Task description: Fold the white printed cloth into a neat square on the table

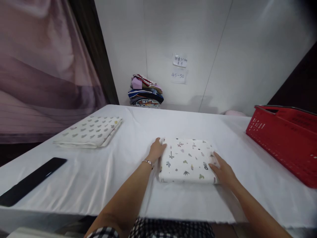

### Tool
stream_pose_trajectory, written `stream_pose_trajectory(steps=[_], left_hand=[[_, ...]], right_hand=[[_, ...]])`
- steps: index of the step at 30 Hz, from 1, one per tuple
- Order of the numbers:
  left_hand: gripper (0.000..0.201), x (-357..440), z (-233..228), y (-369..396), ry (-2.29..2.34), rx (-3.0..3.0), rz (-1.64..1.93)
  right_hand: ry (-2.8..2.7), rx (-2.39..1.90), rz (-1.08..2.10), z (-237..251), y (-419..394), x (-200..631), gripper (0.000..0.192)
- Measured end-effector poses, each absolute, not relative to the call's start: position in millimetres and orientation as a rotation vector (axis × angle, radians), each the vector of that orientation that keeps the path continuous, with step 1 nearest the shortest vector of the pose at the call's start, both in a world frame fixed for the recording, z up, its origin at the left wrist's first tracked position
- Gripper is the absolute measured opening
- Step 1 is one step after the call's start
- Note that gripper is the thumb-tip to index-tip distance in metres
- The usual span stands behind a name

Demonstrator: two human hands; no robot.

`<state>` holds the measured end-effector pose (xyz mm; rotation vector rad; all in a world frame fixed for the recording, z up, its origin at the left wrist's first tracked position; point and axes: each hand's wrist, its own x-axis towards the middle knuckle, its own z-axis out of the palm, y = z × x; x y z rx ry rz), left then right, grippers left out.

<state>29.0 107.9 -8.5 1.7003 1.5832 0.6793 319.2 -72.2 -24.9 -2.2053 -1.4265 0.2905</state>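
A white cloth (pixel 189 160) printed with small plants and leaves lies folded into a neat rectangle in front of me. Its left edge, near the far corner, is gripped by my left hand (pixel 157 149), with a silver bracelet at the wrist. On the opposite side my right hand (pixel 223 170) holds the right edge, thumb on top and the other fingers along the side. Both hands are closed on the cloth; some of the fingertips are hidden by it.
A second folded cloth (pixel 88 132) with grey prints lies left on the white-covered table (pixel 133 132). Nearer is a long black object (pixel 32 181). A red plastic basket (pixel 284 142) stands right. Folded fabrics (pixel 146 92) are stacked by the wall, beside paper notes (pixel 178 76).
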Motion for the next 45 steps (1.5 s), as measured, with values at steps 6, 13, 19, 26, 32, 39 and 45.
stream_pose_trajectory(steps=[6,13,19,26,32,39,45], left_hand=[[0.064,33.5,-7.3,93.7,1.308,1.409,0.53],[0.03,20.3,-10.8,101.0,1.309,1.478,0.738],[0.015,15.4,-20.0,106.5,1.219,1.579,0.859],[0.011,16.3,-25.5,104.3,1.232,1.795,0.939],[0.004,15.1,-27.6,108.2,1.123,1.848,0.981],[0.007,16.4,-23.4,108.6,0.973,1.702,0.976],[0.014,17.3,-22.0,108.3,1.04,1.59,0.926]], right_hand=[[-1.59,-2.189,0.188,-4.6,2.1,386.0,0.061],[-1.745,-1.922,-0.086,2.0,26.3,339.2,0.044],[-1.817,-1.624,0.422,12.7,-5.8,238.6,0.031],[-2.004,-1.668,0.551,29.6,0.7,192.2,0.028],[-2.15,-1.723,0.451,22.9,5.0,179.4,0.026],[-2.092,-1.638,0.485,14.2,-0.3,186.4,0.028],[-2.045,-1.596,0.476,11.8,-3.7,185.4,0.027]])
